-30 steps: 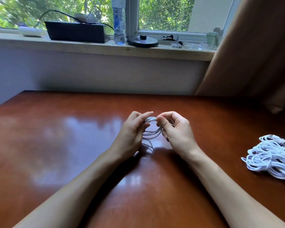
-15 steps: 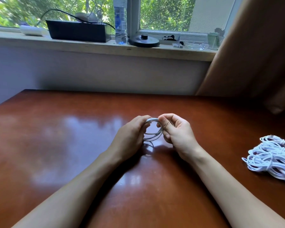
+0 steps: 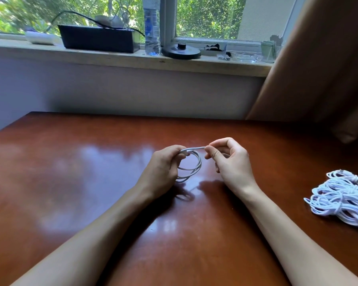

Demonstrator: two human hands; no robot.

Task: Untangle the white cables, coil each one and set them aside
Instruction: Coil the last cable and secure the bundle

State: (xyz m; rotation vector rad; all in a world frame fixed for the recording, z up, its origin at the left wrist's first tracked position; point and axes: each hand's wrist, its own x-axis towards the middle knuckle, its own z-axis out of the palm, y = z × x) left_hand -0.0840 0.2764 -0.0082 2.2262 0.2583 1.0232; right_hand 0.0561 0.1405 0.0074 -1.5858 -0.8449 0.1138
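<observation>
Since everything sits on it, table point(image 3: 70, 182): glossy brown wood. The work's going on mid-table, straight in front of the person, prob bc that's the easiest spot to see and reach.
cable pile point(image 3: 343, 199): white bundle at the far right edge, well apart from the action. Some look wrapped round the middle, so imo that's the set-aside stack, parked there so nothing re-tangles. Can't tell if any are still knotted tho.
left hand point(image 3: 161, 172): fingers curled round one side of the coil point(image 3: 196, 168), clamping the loops so they don't spring open.
right hand point(image 3: 232, 164): thumb + forefinger pinching the loose end point(image 3: 195, 149), other fingers loosely curled. It's pulled out sideways, prob to wrap it round the loops.
coil: small round stack of loops, upright btw the two hands. Bottom is near the wood, can't tell if it's touching.
loose end: short straight bit from the top of the coil to the right fingertips, kept taut so the wrap goes on tight, I'd guess.
</observation>
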